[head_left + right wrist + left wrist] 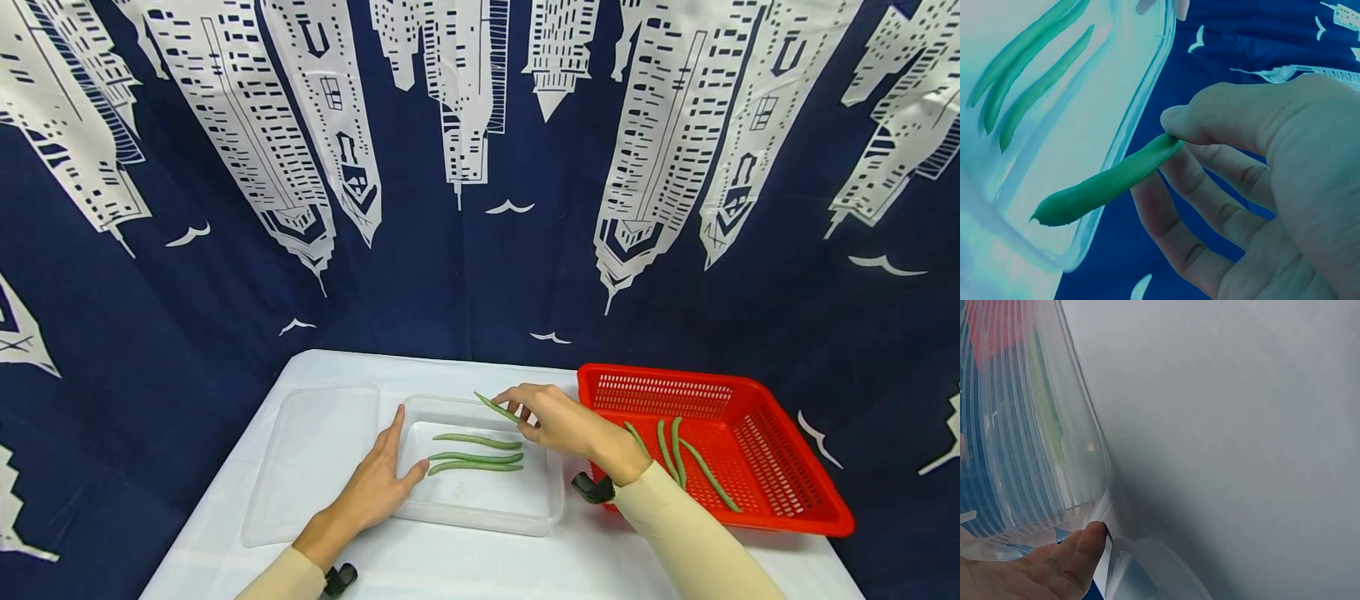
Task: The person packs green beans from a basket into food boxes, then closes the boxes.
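Note:
My right hand (558, 423) pinches one green bean (497, 407) between thumb and fingers, over the far right part of a clear plastic container (480, 518). In the right wrist view, the held bean (1107, 184) juts out from the thumb tip toward the container. Three more green beans (480, 457) lie side by side on the container's floor. My left hand (378, 482) rests at the container's left wall, fingers straight and thumb reaching over the near left rim. The left wrist view has that hand (1063, 565) against the ribbed, see-through wall.
A red perforated basket (795, 467) stands to the right with several green beans (675, 454) inside. A flat translucent lid (318, 458) lies left of the container on the white table (232, 508). Behind the table hangs a dark blue cloth (450, 283) printed with white buildings.

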A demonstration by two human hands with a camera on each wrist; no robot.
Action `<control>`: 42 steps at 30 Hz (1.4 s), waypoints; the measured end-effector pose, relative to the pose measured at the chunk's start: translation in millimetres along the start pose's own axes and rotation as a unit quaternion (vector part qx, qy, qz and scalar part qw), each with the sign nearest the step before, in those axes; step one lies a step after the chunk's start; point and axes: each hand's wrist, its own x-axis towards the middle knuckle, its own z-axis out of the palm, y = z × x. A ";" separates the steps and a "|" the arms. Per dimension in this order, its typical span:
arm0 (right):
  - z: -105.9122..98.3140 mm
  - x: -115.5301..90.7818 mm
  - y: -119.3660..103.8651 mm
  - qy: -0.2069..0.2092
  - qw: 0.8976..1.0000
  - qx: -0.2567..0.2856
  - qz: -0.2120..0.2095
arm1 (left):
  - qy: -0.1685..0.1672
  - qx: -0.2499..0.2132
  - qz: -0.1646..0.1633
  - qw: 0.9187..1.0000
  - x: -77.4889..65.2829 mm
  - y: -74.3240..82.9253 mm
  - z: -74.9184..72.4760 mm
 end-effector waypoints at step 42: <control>55.4 48.7 -6.2 -0.094 0.995 0.000 0.014 | 0.000 0.013 0.004 1.000 -0.3 0.2 -1.3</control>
